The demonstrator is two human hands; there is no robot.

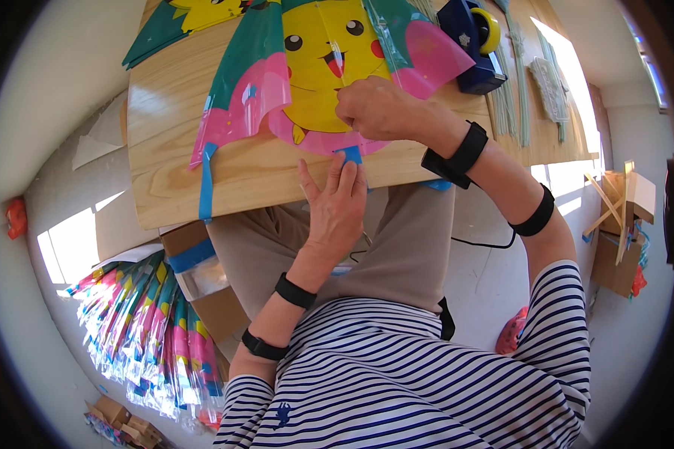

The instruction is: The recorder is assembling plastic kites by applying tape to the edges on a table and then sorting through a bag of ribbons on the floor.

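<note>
A thin plastic kite [318,90] lies on the wooden table in front of me, with a yellow cartoon face in the middle and green and pink wings. My left hand [333,213] rests at the table's near edge. Its fingers are stretched out, the tips on a blue tab [350,155] at the kite's bottom edge. Over the lower right of the yellow face, my right hand [382,111] is closed, thumb and fingers together; whatever it may hold is hidden. A blue ribbon [207,179] hangs from the left wing's tip over the table edge.
A dark blue tape dispenser [472,49] with a yellow roll stands at the table's right, beside thin pale rods [505,112] and a clear plastic pack [549,88]. More green and yellow sheets [176,26] lie far left. Many bagged kites [150,322] hang below left, near cardboard boxes [217,310].
</note>
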